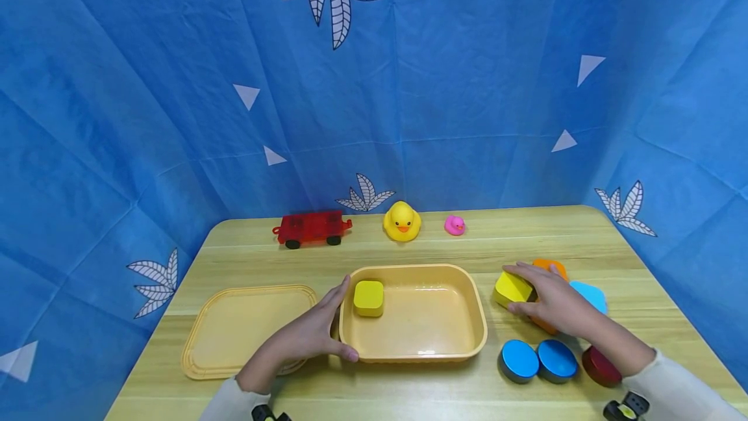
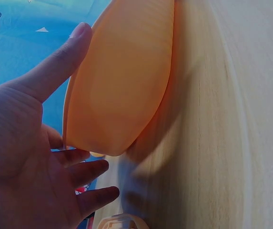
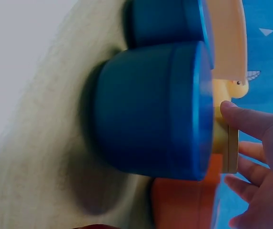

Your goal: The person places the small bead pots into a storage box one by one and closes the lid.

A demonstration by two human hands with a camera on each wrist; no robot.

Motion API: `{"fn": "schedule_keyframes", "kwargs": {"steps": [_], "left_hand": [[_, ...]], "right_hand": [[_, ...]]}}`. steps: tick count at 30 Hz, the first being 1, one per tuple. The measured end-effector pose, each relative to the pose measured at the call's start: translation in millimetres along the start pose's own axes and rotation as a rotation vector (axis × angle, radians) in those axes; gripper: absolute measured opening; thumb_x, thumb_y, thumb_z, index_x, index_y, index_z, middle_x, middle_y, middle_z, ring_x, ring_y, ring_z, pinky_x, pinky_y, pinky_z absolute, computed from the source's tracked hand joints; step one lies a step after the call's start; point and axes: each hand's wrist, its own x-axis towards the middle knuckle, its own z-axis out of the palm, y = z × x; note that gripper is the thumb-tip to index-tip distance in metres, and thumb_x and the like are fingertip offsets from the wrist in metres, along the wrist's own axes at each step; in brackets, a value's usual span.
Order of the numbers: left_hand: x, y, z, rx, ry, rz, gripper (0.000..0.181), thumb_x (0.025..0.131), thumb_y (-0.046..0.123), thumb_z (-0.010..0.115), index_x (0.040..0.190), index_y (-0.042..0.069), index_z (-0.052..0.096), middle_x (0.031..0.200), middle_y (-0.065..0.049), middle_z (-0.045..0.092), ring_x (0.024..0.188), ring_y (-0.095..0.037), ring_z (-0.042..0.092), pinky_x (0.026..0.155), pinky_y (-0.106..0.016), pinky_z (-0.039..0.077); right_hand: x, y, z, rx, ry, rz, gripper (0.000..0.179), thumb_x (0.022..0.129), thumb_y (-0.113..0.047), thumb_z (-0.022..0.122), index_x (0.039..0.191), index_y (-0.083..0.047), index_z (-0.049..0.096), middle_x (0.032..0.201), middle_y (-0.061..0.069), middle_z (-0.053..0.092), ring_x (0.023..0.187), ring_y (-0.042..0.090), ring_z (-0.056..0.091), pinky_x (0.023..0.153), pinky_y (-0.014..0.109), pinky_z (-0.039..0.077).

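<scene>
Left hand [image 1: 315, 330]: fingers spread wide, set across the left end of the tan basin [image 1: 429, 320]. The thumb lies against the near left corner and the index fingertip touches the far left corner of the rim. The left wrist view shows the remaining fingers loosely extended, away from the wall.

Right hand [image 1: 555, 297]: thumb and fingers are parted by the width of a yellow block [image 1: 511, 289] and pinch it between them. This block is outside the basin, to the right of its right wall, with its top face exposed. Whether its underside is in contact with the worktop [image 1: 409, 392] cannot be told.

A second yellow block [image 1: 369, 297] sits inside the basin, near the left wall; neither hand touches it.

About the right hand: orange pieces [image 1: 550, 267] partly hidden by the hand, and a light blue piece [image 1: 590, 294] beyond it. Nearer the worktop's front edge are two blue cylinders [image 1: 519, 361] side by side and a dark red cylinder [image 1: 600, 368] partly covered by the forearm.

A flat tan lid [image 1: 251, 327] lies left of the basin, partly beneath the left forearm. A red wagon [image 1: 312, 227], a yellow duck [image 1: 402, 221] and a pink duck [image 1: 454, 225] stand along the back.
</scene>
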Motion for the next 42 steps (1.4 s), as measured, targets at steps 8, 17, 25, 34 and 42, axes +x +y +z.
{"fn": "schedule_keyframes", "kwargs": {"steps": [8, 17, 25, 34, 42], "left_hand": [[0.1, 0.5, 0.1, -0.011, 0.000, -0.012, 0.138, 0.070, 0.046, 0.094, 0.167, 0.028, -0.003, 0.174, -0.009, 0.007, 0.158, -0.036, 0.012, 0.125, -0.059, 0.017], [0.2, 0.0, 0.2, 0.002, 0.000, -0.016, 0.138, 0.070, 0.047, 0.094, 0.167, 0.030, -0.003, 0.174, -0.009, 0.007, 0.158, -0.036, 0.013, 0.125, -0.059, 0.019], [-0.6, 0.9, -0.6, 0.000, -0.004, -0.018, 0.139, 0.070, 0.047, 0.094, 0.167, 0.027, -0.003, 0.174, -0.009, 0.007, 0.158, -0.036, 0.013, 0.125, -0.060, 0.018], [0.0, 1.1, -0.2, 0.000, -0.007, -0.031, 0.139, 0.070, 0.048, 0.094, 0.167, 0.026, -0.003, 0.174, -0.009, 0.007, 0.158, -0.037, 0.013, 0.124, -0.060, 0.019], [0.8, -1.2, -0.2, 0.017, -0.005, -0.019, 0.139, 0.070, 0.050, 0.094, 0.167, 0.024, -0.002, 0.174, -0.010, 0.007, 0.158, -0.037, 0.014, 0.124, -0.059, 0.021]], "right_hand": [[1.5, -11.8, -9.9, 0.029, 0.004, -0.036, 0.071, 0.088, -0.023, 0.083, 0.149, -0.003, 0.052, 0.146, 0.027, 0.054, 0.135, 0.052, 0.047, 0.115, 0.077, 0.015], [1.7, -30.3, -17.6, 0.017, 0.021, -0.088, 0.070, 0.088, -0.025, 0.083, 0.150, -0.007, 0.053, 0.144, 0.024, 0.058, 0.132, 0.049, 0.050, 0.112, 0.072, 0.030], [4.4, -45.8, -22.2, -0.023, 0.033, -0.128, 0.070, 0.089, -0.030, 0.083, 0.150, -0.011, 0.054, 0.144, 0.020, 0.059, 0.129, 0.046, 0.054, 0.100, 0.066, 0.049], [10.6, -59.6, -19.4, -0.011, 0.004, -0.159, 0.070, 0.089, -0.029, 0.082, 0.151, -0.010, 0.053, 0.147, 0.018, 0.057, 0.132, 0.045, 0.054, 0.103, 0.064, 0.048], [17.7, -69.9, -11.5, 0.009, -0.011, -0.214, 0.067, 0.091, -0.020, 0.081, 0.150, -0.006, 0.052, 0.148, 0.018, 0.056, 0.135, 0.045, 0.052, 0.107, 0.064, 0.045]]}}
